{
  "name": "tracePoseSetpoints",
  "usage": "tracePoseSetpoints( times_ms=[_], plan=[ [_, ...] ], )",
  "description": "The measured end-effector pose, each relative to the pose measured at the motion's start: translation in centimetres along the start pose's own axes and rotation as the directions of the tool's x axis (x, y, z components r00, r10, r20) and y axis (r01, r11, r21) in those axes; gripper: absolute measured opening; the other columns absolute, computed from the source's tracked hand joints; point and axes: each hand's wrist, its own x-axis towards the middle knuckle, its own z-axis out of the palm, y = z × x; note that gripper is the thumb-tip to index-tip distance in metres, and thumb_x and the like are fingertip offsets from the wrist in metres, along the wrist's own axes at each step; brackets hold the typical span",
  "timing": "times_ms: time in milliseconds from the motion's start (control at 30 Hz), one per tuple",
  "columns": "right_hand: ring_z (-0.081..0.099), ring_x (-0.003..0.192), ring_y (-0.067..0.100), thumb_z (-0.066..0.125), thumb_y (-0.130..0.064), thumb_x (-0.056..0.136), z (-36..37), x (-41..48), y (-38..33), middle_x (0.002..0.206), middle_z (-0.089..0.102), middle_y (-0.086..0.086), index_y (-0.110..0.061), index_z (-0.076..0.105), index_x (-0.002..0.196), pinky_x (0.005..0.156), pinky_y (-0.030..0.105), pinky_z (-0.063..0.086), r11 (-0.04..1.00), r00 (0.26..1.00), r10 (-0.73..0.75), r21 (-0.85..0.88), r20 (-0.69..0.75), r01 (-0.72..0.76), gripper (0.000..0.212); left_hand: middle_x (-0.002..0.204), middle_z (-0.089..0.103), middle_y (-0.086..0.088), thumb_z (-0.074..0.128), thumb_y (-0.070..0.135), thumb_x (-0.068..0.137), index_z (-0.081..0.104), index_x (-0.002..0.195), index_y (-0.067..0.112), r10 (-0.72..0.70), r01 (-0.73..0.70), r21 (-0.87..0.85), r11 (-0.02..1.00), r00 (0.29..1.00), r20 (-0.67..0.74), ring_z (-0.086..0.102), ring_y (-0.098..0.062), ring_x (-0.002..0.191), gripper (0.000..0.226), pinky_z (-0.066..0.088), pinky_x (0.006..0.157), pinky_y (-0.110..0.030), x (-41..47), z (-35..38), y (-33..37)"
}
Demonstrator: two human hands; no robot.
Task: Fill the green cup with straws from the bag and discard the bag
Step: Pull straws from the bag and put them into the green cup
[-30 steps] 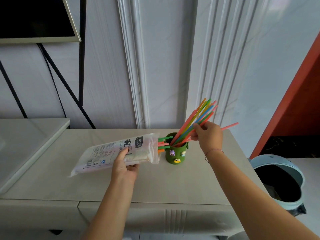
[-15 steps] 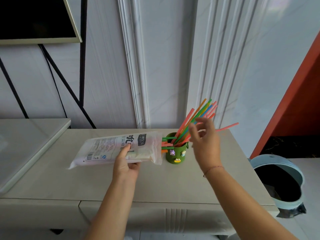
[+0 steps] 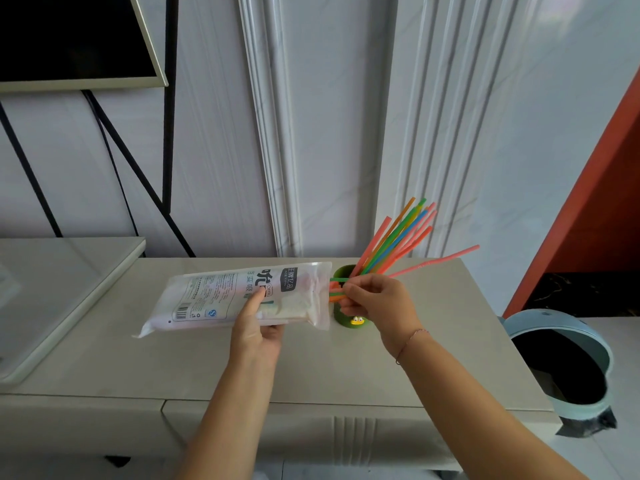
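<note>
Your left hand [image 3: 258, 327] holds the bag [image 3: 221, 299] from below, with the thumb pressed on its printed top side and the other fingers curled under it. The bag lies almost flat, a little above the pale cabinet top [image 3: 311, 372], and its open mouth points to the right, just beside the green cup [image 3: 343, 271]. A few straw ends [image 3: 335, 289], green and orange, stick out of this mouth. Your right hand [image 3: 377, 303] is closed on them: the fingertips pinch these ends directly in front of the cup, and the hand covers most of the cup's side. The cup stands upright near the back of the cabinet top, with a small yellow figure [image 3: 356, 320] on its lower wall. Many coloured straws [image 3: 398, 237] already stand in it; they lean to the right and fan out, and one pink straw lies much lower than the others. You wear a thin bracelet [image 3: 412, 337] on the right wrist. A light blue bin [image 3: 568, 336] with a dark inside stands on the floor, right of the cabinet. A dark screen [image 3: 69, 36] hangs on the wall at the upper left.
</note>
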Motion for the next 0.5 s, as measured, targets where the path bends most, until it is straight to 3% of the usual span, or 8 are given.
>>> tracePoseSetpoints(
  times_ms=[167, 267, 400, 500],
  plan=[
    [0.064, 0.051, 0.012, 0.059, 0.003, 0.087, -2.6, 0.8, -0.4, 0.068, 0.064, 0.013, 0.000, 0.064, 0.079, 0.055, 0.020, 0.056, 0.996, 0.999, 0.012, 0.088, -0.040, -0.008, 0.009, 0.091, 0.068, 0.002, 0.066, 0.002, 0.083, 0.060, 0.095, 0.020, 0.001, -0.003, -0.036, 0.999, 0.998, -0.062, 0.066, -0.013, 0.080, 0.023, 0.055, 0.077, -0.031, 0.7, -0.5, 1.1],
    [0.063, 0.052, 0.013, 0.057, -0.003, 0.090, -3.4, 1.0, -0.4, 0.069, 0.064, 0.013, 0.002, 0.063, 0.087, 0.056, 0.020, 0.056, 0.974, 0.998, 0.043, 0.222, -0.049, -0.031, 0.008, 0.092, 0.067, 0.002, 0.067, 0.003, 0.084, 0.059, 0.092, 0.019, -0.004, 0.001, -0.041, 0.999, 0.996, -0.084, 0.065, -0.012, 0.081, 0.020, 0.055, 0.076, -0.030, 1.1, -0.8, 1.3],
    [0.060, 0.057, 0.012, 0.060, -0.022, 0.090, -1.7, 0.4, 0.5, 0.069, 0.066, 0.006, -0.001, 0.066, 0.098, 0.056, 0.021, 0.055, 0.891, 0.991, 0.102, 0.435, 0.088, -0.130, 0.023, 0.093, 0.067, 0.001, 0.067, 0.003, 0.084, 0.059, 0.093, 0.019, -0.024, 0.020, -0.047, 0.999, 0.996, -0.088, 0.065, -0.012, 0.079, 0.020, 0.058, 0.066, -0.028, 1.0, -0.6, 0.5],
    [0.057, 0.060, 0.012, 0.060, -0.017, 0.089, 0.0, -0.2, 1.4, 0.077, 0.063, 0.008, -0.002, 0.062, 0.105, 0.058, 0.021, 0.055, 0.889, 0.983, 0.054, 0.439, 0.178, -0.128, 0.022, 0.095, 0.066, 0.001, 0.067, 0.002, 0.083, 0.058, 0.094, 0.019, -0.031, 0.028, -0.035, 0.999, 0.996, -0.088, 0.064, -0.013, 0.080, 0.022, 0.055, 0.064, -0.029, 0.7, -0.4, -0.2]
  ],
)
